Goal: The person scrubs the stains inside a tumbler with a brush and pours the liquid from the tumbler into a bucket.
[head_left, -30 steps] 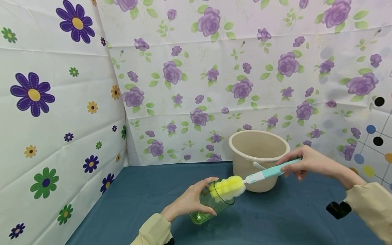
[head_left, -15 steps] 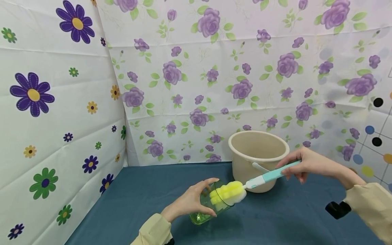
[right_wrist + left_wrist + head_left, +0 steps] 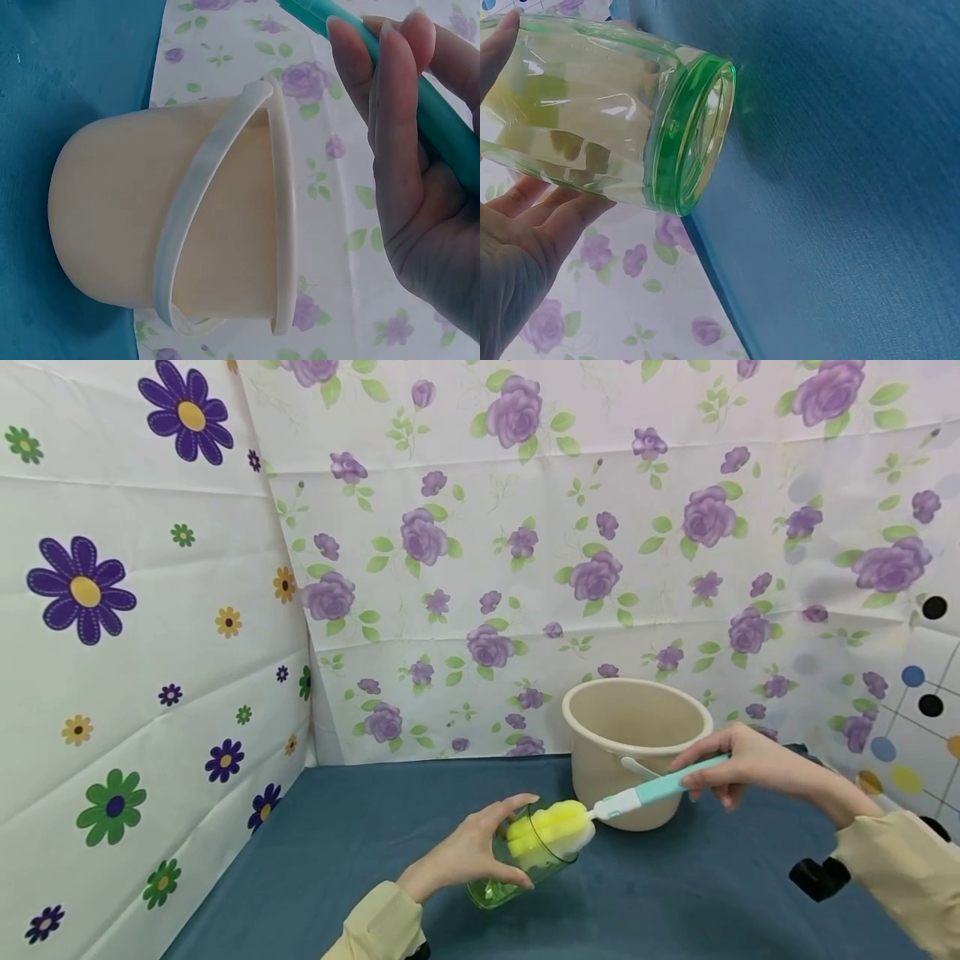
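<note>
In the head view my left hand holds a clear green cup, tilted with its mouth up toward the right. The left wrist view shows the thumb and fingers on opposite sides of the cup, whose thick base faces the blue cloth. My right hand grips the teal-and-white handle of a sponge brush. Its yellow and white sponge head sits partly inside the cup's mouth. In the right wrist view the fingers curl round the teal handle.
A beige bucket with a pale handle stands behind the brush, close to the flowered back sheet. Blue cloth covers the table. Another flowered sheet hangs at the left.
The brush has shifted slightly down and left, so its sponge head lies somewhat deeper in the cup. My left hand and the cup have stayed almost in place.
</note>
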`<state>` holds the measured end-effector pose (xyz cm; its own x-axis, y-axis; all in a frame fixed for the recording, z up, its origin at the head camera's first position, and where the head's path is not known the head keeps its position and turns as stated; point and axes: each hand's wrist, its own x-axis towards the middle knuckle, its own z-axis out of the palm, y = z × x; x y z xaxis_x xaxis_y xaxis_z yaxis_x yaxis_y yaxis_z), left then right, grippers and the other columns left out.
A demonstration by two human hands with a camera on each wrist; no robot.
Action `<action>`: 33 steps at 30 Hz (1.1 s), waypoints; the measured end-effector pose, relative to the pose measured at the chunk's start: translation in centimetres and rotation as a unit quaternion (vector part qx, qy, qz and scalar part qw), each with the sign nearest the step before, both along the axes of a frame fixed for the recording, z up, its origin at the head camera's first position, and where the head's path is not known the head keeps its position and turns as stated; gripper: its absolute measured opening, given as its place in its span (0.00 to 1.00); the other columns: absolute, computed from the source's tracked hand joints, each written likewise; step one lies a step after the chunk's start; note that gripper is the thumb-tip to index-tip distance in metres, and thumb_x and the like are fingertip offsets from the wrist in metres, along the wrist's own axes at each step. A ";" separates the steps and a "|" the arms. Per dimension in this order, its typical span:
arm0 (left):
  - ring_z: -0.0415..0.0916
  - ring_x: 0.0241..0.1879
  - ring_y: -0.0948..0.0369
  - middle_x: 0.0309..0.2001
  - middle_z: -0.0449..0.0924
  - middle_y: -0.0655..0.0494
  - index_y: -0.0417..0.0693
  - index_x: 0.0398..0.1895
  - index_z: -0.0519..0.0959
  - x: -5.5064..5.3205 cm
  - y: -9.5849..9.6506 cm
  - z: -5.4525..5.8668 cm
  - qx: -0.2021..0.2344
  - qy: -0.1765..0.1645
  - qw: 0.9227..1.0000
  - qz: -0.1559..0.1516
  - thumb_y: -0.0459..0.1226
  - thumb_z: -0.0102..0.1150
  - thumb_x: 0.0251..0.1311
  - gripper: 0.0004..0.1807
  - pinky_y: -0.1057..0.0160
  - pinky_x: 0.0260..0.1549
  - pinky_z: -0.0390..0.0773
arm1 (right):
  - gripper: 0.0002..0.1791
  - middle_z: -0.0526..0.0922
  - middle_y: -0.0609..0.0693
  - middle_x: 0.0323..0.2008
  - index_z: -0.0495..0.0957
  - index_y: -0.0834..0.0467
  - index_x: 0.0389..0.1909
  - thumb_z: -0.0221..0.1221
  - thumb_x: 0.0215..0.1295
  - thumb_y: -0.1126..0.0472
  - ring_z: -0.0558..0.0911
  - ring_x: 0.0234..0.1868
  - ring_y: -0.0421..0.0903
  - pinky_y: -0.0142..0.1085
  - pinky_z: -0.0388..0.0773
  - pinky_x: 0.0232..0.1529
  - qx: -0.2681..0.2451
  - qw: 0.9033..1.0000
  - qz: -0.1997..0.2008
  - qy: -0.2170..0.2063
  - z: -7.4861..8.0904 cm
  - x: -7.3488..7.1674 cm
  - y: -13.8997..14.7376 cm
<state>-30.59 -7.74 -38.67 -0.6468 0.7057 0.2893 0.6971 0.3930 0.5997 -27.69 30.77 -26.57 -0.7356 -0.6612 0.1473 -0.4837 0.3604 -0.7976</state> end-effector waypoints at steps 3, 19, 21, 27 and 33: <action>0.63 0.53 0.61 0.58 0.61 0.65 0.74 0.67 0.50 0.0 0.1 0.0 -0.002 -0.002 1.000 0.003 0.54 0.69 0.39 0.51 0.56 0.41 0.70 | 0.14 0.79 0.59 0.26 0.76 0.67 0.48 0.54 0.64 0.67 0.74 0.14 0.55 0.45 0.74 0.16 0.007 1.000 -0.009 0.009 -0.1 0.0 -0.3; 0.64 0.51 0.62 0.54 0.64 0.65 0.75 0.67 0.51 0.1 0.3 0.1 -0.013 -0.007 1.000 0.005 0.54 0.69 0.39 0.50 0.53 0.41 0.69 | 0.12 0.79 0.58 0.26 0.78 0.62 0.47 0.55 0.63 0.65 0.75 0.14 0.50 0.45 0.74 0.15 0.029 1.000 0.002 0.010 -0.1 -0.1 -1.0; 0.64 0.50 0.63 0.53 0.64 0.65 0.74 0.67 0.51 0.1 0.4 0.1 -0.015 -0.004 1.000 0.002 0.54 0.69 0.39 0.50 0.54 0.41 0.69 | 0.12 0.79 0.58 0.26 0.78 0.62 0.46 0.55 0.63 0.65 0.76 0.14 0.50 0.45 0.74 0.15 0.032 0.999 0.004 0.008 -0.1 -0.1 -1.0; 0.65 0.47 0.64 0.49 0.66 0.65 0.74 0.67 0.51 0.0 0.5 -0.1 -0.025 0.021 0.999 -0.003 0.55 0.69 0.40 0.49 0.58 0.38 0.71 | 0.12 0.79 0.58 0.26 0.78 0.61 0.46 0.55 0.63 0.65 0.76 0.14 0.49 0.45 0.74 0.15 0.032 0.999 0.008 -0.002 -0.2 0.0 -1.0; 0.66 0.45 0.64 0.47 0.66 0.64 0.73 0.67 0.51 0.0 0.6 0.0 -0.028 0.024 0.999 0.001 0.55 0.69 0.40 0.50 0.59 0.38 0.71 | 0.13 0.79 0.59 0.26 0.78 0.62 0.47 0.54 0.64 0.66 0.76 0.15 0.50 0.46 0.74 0.15 0.018 1.000 0.011 -0.005 -0.2 0.0 -0.8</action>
